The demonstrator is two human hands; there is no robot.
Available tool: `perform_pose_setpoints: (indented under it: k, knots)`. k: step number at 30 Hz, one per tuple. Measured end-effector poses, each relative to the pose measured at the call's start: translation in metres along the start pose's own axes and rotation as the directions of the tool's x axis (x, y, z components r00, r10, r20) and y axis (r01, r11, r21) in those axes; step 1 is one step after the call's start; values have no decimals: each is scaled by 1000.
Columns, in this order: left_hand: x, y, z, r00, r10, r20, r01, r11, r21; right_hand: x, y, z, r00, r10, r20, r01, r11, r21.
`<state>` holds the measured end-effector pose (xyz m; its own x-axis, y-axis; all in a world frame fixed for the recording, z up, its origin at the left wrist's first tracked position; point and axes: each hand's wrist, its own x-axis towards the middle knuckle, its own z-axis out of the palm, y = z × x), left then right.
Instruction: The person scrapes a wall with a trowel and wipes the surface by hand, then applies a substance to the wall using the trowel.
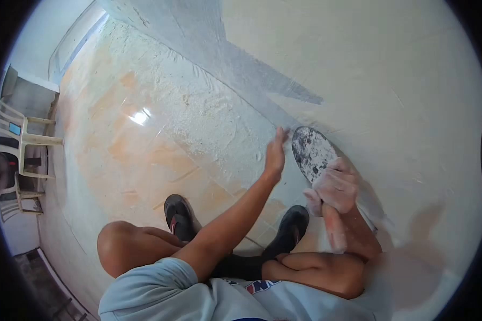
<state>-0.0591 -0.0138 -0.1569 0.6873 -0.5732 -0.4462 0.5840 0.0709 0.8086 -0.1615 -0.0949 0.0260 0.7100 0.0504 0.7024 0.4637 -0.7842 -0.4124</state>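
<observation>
My right hand [334, 188], coated in pale dust, is closed around a long tool. The tool's dark oval head [310, 152] is blotched with white powder and points up along the wall [391, 128]. Its dusty orange-pink handle [334, 230] sticks out below my fist. My left hand [276, 155] is held out just left of the oval head, fingers stretched towards the line where wall and floor meet. It holds nothing. White crumbs and powder [198, 112] are scattered over the floor on its left.
My dark shoes [179, 214] stand on the dusty, orange-patched floor [150, 155]. A grey patch [273, 80] with a jagged edge marks the pale wall. Plastic chairs [29, 136] with things on them stand at the far left.
</observation>
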Motion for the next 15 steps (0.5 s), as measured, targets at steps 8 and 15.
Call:
perform_pose_setpoints:
  k: [8,15]
  knots:
    - [-53,86,31,892,-50,449,423,438,-793,34,-31,-9,959,-25,282,39,998,-45]
    - [-88,139,27,946,42,323,275,425,-862,76,-97,-73,903,210,375,-11,884,-468]
